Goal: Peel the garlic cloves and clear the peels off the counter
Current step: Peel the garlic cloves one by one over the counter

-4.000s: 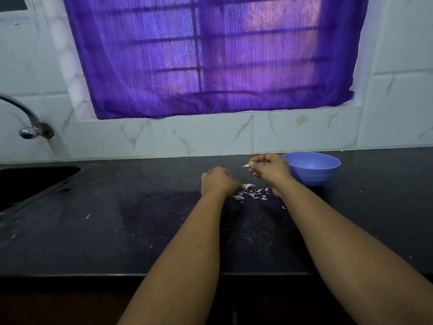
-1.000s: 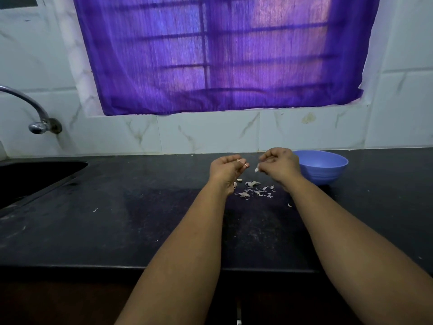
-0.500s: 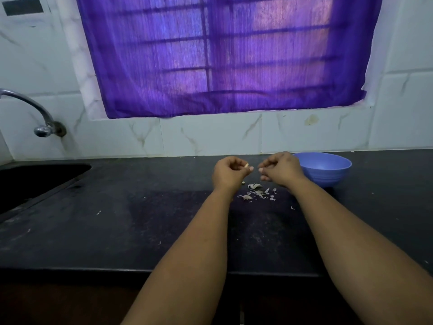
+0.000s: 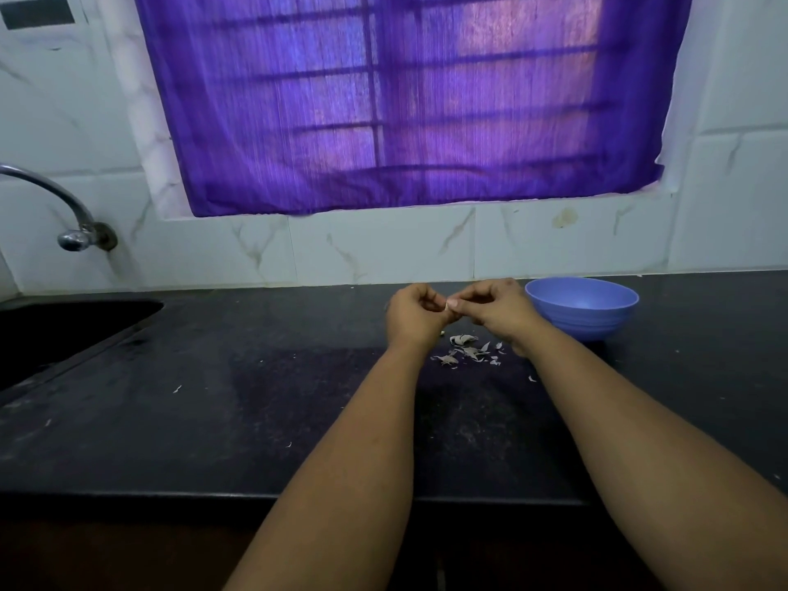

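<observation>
A small pale garlic clove [image 4: 447, 305] is pinched between the fingertips of both hands, a little above the black counter [image 4: 256, 398]. My left hand [image 4: 415, 315] holds it from the left and my right hand [image 4: 496, 311] meets it from the right, fingertips touching. Just below the hands a small heap of whitish garlic peels [image 4: 467, 351] lies on the counter, with stray flakes [image 4: 531, 378] around it. A blue plastic bowl [image 4: 584, 307] stands right of my right hand; its contents are hidden from this angle.
A dark sink [image 4: 55, 330] is sunk into the counter at the far left, under a chrome tap [image 4: 64, 211] on the tiled wall. A purple curtain [image 4: 405, 100] covers the window behind. Tiny peel specks [image 4: 177, 389] dot the counter's left part.
My hands, held a little apart a second ago, have come together so the fingertips now meet on the clove. The view has shifted slightly to the left.
</observation>
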Motion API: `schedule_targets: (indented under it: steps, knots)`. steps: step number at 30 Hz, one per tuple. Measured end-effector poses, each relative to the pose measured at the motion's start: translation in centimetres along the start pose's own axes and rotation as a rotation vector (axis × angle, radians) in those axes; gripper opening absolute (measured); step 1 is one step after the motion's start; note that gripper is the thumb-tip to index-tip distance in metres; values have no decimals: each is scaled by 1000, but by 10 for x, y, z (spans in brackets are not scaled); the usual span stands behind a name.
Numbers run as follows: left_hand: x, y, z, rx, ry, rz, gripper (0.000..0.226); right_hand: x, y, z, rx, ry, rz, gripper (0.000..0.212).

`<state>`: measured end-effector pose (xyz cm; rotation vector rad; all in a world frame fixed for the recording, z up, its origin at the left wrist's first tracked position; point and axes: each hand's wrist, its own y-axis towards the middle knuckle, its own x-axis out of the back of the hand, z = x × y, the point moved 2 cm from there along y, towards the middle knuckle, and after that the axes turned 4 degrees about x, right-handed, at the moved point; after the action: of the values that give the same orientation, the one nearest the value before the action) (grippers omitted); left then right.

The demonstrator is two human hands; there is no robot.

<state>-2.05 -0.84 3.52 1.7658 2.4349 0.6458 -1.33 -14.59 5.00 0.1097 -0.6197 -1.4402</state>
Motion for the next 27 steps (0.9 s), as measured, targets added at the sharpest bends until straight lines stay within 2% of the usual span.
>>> schedule_targets:
  steps: [5,12,18,27]
  knots:
    - [-2,0,-1,-10,-17,33,25,2,4,-3,11,-68,-37,12]
    - [-6,2,1,-45,-22,84,9,-2,4,-6,-136,70,32,17]
    - [-5,3,1,-38,44,84,10,-6,4,-7,-168,25,110,23]
    - [-5,6,5,-43,84,30,14,-10,6,-8,-129,-145,109,21]
